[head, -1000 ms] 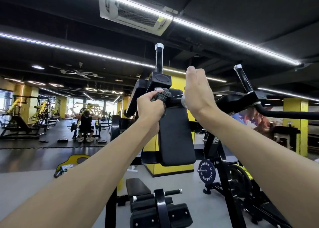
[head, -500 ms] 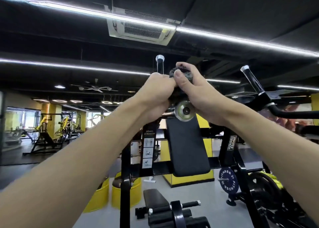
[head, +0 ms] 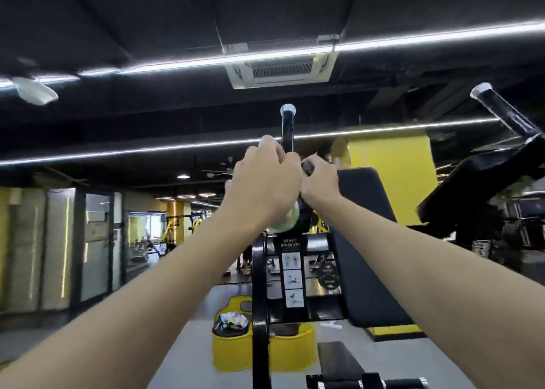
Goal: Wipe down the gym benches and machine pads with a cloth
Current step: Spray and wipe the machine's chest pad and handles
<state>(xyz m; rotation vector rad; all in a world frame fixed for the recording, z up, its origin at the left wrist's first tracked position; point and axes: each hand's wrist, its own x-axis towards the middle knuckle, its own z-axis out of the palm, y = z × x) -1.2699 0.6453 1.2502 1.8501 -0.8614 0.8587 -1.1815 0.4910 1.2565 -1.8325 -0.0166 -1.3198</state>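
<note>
The left hand hides most of what seems a dark cloth; its grip is unclear.

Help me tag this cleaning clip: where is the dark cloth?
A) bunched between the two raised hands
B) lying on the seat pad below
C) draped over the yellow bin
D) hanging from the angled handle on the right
A: the dark cloth shows bunched at the right hand, close against the left hand, just below the upright handle.

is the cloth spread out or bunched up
Bunched up: the cloth shows only as a small dark wad peeking out at the top of the right hand.
</note>
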